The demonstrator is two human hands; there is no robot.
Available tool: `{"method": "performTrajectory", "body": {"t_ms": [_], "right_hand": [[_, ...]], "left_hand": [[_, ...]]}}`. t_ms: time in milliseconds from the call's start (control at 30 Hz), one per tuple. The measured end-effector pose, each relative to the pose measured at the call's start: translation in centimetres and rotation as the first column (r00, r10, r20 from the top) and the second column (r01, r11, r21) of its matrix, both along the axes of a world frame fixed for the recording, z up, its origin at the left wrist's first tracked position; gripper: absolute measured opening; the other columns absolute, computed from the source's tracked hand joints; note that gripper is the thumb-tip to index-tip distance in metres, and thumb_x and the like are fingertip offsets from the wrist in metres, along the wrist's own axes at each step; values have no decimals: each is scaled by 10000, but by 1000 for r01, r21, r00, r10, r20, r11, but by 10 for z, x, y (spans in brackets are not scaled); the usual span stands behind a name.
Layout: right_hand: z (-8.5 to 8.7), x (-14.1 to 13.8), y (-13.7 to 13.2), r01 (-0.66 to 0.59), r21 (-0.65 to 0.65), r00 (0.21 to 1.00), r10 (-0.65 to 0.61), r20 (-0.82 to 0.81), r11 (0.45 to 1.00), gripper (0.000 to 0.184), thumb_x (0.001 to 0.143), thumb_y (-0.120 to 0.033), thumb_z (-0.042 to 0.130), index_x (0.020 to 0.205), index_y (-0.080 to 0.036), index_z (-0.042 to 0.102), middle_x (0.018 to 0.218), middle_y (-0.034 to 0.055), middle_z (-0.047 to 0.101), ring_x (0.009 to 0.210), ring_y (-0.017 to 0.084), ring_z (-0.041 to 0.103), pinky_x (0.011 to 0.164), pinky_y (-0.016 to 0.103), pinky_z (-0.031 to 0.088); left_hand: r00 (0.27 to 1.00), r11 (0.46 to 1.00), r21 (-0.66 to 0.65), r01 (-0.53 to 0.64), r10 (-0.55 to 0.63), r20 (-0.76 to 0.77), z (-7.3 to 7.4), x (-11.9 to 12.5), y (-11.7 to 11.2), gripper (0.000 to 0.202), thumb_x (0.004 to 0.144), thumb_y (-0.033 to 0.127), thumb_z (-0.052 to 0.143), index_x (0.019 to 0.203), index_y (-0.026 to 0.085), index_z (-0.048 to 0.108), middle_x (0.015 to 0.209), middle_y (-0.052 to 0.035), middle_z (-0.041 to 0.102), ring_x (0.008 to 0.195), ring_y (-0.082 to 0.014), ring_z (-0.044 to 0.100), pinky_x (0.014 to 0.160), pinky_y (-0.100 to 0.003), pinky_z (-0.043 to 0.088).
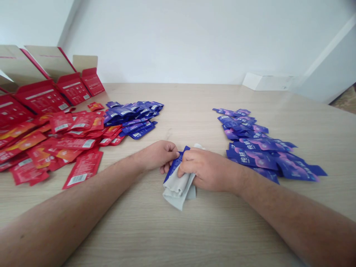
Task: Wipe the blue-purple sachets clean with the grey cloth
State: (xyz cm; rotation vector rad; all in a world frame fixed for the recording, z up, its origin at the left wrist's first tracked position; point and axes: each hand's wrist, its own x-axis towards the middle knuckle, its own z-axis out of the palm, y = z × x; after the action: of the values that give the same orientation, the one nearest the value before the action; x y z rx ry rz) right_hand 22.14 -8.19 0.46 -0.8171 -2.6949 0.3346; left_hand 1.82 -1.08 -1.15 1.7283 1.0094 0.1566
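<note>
Near the middle of the wooden table (pixel 194 218), my left hand (pixel 158 155) and my right hand (pixel 207 170) meet over a blue foil sachet (pixel 175 165). My left fingers pinch the sachet's upper edge from one side. My right hand grips it together with a folded grey cloth (pixel 178 191), which hangs below and covers part of the sachet. A white piece (pixel 198 146) pokes out above my right fingers, but I cannot tell what it is.
Loose purple-blue sachets (pixel 256 148) lie heaped to the right. A blue sachet pile (pixel 133 118) and many red sachets (pixel 55 144) lie to the left, with open red cartons (pixel 41 96) behind them. A white box (pixel 267 81) stands by the back wall.
</note>
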Motion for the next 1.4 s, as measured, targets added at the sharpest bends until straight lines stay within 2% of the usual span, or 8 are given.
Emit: {"method": "performTrajectory", "body": {"t_ms": [433, 700, 800, 933, 1033, 1133, 1267, 1400], "right_hand": [[-21, 9, 20, 302, 97, 950, -291, -111, 948, 194, 857, -119, 558, 1007, -173, 670, 978, 85, 598, 953, 210, 540, 896, 349, 404], [-4, -10, -6, -31, 9, 997, 32, -71, 999, 176, 841, -131, 597, 982, -194, 682, 965, 67, 631, 936, 198, 563, 882, 343, 431], [2, -7, -5, -110, -55, 976, 97, -197, 992, 212, 821, -79, 601, 991, -189, 663, 968, 49, 649, 942, 169, 582, 875, 302, 450], [8, 8, 8, 156, -63, 880, -168, -445, 986, 193, 820, -82, 605, 965, -202, 651, 925, 18, 651, 859, 147, 596, 789, 281, 468], [11, 17, 17, 395, -74, 753, -369, -545, 916, 121, 823, -161, 639, 929, -217, 651, 901, 4, 652, 812, 154, 594, 742, 291, 471], [12, 21, 21, 496, -81, 684, -446, -578, 865, 106, 831, -220, 643, 937, -229, 650, 903, 2, 667, 789, 162, 594, 728, 305, 475], [10, 22, 22, 516, -52, 687, -449, -571, 855, 106, 817, -243, 669, 922, -230, 664, 876, 0, 663, 769, 160, 586, 726, 305, 472], [8, 21, 22, 506, -21, 701, -425, -573, 862, 106, 814, -221, 670, 920, -219, 668, 874, -2, 655, 775, 154, 584, 721, 297, 462]], "left_hand": [[998, 997, 13, -70, 70, 6, 7, 3, -5, 184, 848, 347, 542, 792, 174, 573, 534, 14, 604, 412, -96, 552, 386, -171, 409], [995, 996, 7, -92, 92, 27, 1, 3, -3, 243, 850, 398, 541, 726, 189, 525, 490, 20, 570, 381, -97, 520, 387, -190, 389], [992, 986, 124, -111, 117, -40, 7, 1, -3, 246, 845, 400, 527, 720, 189, 538, 488, 15, 566, 393, -104, 518, 394, -197, 366], [976, 893, 439, -102, 175, -128, 25, -9, 2, 237, 790, 356, 555, 623, 188, 543, 479, 23, 530, 430, -97, 476, 421, -207, 298], [952, 790, 613, -20, 202, -229, 44, -17, 4, 234, 745, 321, 575, 553, 193, 534, 458, 21, 480, 463, -111, 452, 458, -236, 268], [882, 704, 707, 65, 291, -370, 57, -20, 1, 249, 686, 307, 617, 487, 198, 512, 453, -4, 449, 542, -150, 484, 503, -263, 266], [827, 694, 709, 125, 322, -462, 52, -10, -15, 256, 698, 357, 619, 509, 207, 535, 496, -40, 462, 676, -222, 549, 579, -287, 305], [865, 697, 698, 163, 240, -441, 41, 4, -28, 285, 762, 410, 585, 563, 208, 567, 527, -39, 498, 620, -201, 519, 578, -293, 292]]}}
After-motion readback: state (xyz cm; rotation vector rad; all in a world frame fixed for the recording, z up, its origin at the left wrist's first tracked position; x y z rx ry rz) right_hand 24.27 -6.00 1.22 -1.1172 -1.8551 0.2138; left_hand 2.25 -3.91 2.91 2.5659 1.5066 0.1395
